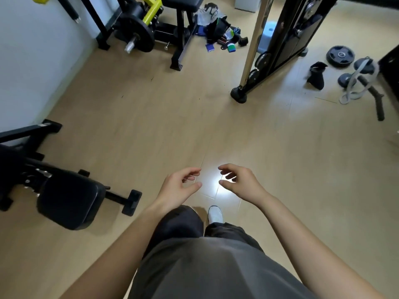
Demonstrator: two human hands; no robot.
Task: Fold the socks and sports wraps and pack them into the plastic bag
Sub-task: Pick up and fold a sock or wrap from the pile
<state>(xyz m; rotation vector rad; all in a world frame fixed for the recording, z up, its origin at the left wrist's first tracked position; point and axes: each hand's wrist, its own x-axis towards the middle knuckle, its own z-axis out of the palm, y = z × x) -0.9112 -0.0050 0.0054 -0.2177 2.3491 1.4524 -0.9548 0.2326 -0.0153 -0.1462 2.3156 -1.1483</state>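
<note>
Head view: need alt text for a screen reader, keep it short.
A person's empty left hand and right hand hang loosely curled above a pale wooden floor in a gym room. A heap of dark and coloured socks and wraps lies far ahead beside a black padded bench; one black fabric piece lies apart at the right.

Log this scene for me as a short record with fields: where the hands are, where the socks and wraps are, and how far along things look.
setting: gym room, pale wooden floor
left hand: held out in front, fingers loosely curled, holds nothing
right hand: the same, holds nothing
pile of socks and wraps: on the floor beside the black bench, far ahead of both hands
plastic bag: seemingly the pale crumpled thing behind the pile
black cloth item: lies apart, right of the machine frame
progress: nothing picked up yet
</note>
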